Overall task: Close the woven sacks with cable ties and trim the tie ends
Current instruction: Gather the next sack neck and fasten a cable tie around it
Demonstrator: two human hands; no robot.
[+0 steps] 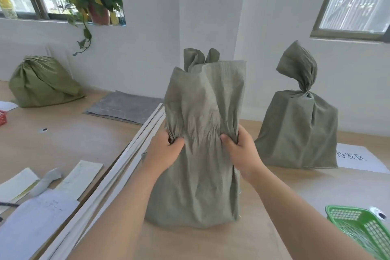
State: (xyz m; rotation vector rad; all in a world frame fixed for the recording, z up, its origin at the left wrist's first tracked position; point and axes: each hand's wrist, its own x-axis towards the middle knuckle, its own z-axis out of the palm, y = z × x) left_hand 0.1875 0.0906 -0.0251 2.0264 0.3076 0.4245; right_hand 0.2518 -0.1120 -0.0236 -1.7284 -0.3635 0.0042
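On seemingly wooden table [73,139], left hand [166,152], right hand [240,150] clamp sack [200,192]; white walls [152,48].

Sacks [202,112] were matt grey-green woven cloth, creased. Surface [63,143] looked like pale smooth wood laminate, low sheen. Basket [358,224] was glossy green perforated plastic. Label sheet [358,160] was matt white paper.

A person's two bare arms, seen from the head.
The left hand [166,150] and left forearm [118,207], uncovered, lie toward 7 o'clock; the right hand [240,150] and right forearm [295,207], likewise uncovered, toward 5 o'clock.
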